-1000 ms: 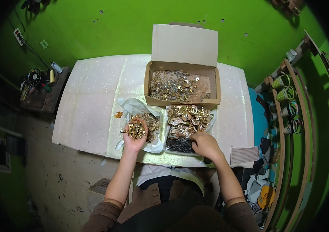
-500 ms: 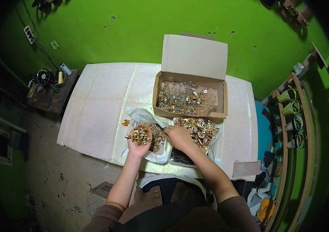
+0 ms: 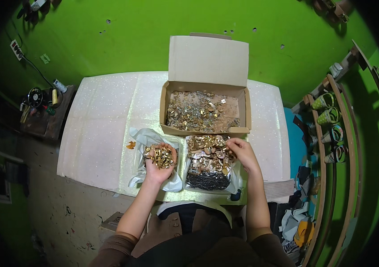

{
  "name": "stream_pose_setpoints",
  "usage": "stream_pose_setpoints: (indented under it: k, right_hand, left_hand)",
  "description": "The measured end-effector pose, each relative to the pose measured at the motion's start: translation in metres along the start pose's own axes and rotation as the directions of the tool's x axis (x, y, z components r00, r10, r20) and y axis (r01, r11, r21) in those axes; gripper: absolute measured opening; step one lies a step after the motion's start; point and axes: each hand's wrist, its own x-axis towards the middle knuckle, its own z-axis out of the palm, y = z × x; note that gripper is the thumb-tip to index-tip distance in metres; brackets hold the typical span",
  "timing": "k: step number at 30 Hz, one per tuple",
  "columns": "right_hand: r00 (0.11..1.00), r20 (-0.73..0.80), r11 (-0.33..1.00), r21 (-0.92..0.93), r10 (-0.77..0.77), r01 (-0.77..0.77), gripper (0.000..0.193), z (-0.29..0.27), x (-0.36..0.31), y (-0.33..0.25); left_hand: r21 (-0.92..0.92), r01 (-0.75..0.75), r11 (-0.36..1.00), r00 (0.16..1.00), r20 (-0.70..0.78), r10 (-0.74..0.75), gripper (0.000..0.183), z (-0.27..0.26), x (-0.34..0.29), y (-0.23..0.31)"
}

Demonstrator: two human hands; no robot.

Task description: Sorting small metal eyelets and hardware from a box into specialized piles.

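Observation:
My left hand (image 3: 156, 172) is cupped, palm up, around a heap of small gold-coloured buckles (image 3: 160, 155). It is above a container lined with a pale plastic bag (image 3: 139, 137), hiding most of what lies inside. Just to the right stands a second container with gold and silver metal fittings (image 3: 207, 153) in its far part and black beads (image 3: 207, 181) in its near part. Over its far right corner, my right hand (image 3: 244, 155) has thumb and fingertips pinched together at the fittings. Whatever they pinch is too small to make out.
Behind the containers stands an open cardboard box (image 3: 205, 129) with scattered small metal pieces. A small orange scrap (image 3: 130, 145) lies left of the bag. Sandals (image 3: 330, 116) hang on a wooden rack at right; a side table (image 3: 47, 120) with thread spools stands at left.
My right hand has moved from between the two containers to the right one's far right corner, uncovering the beads and fittings. My left hand still holds the buckles. The whole view has shifted slightly.

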Motion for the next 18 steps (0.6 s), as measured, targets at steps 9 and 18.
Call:
stream_pose_setpoints:
  k: [9, 18]
  right_hand:
    - [0.993, -0.100, 0.995, -0.077, -0.067, 0.059, 0.019, -0.021, 0.008, 0.014]
    - [0.992, -0.108, 0.980, -0.197, -0.066, 0.043, 0.023, 0.040, -0.004, 0.050]
  left_hand:
    - [0.043, 0.158, 0.987, 0.987, -0.024, -0.157, 0.017, 0.015, 0.012, -0.029]
    - [0.045, 0.186, 0.981, 0.982, -0.032, -0.185, 0.016, 0.004, 0.011, -0.027]
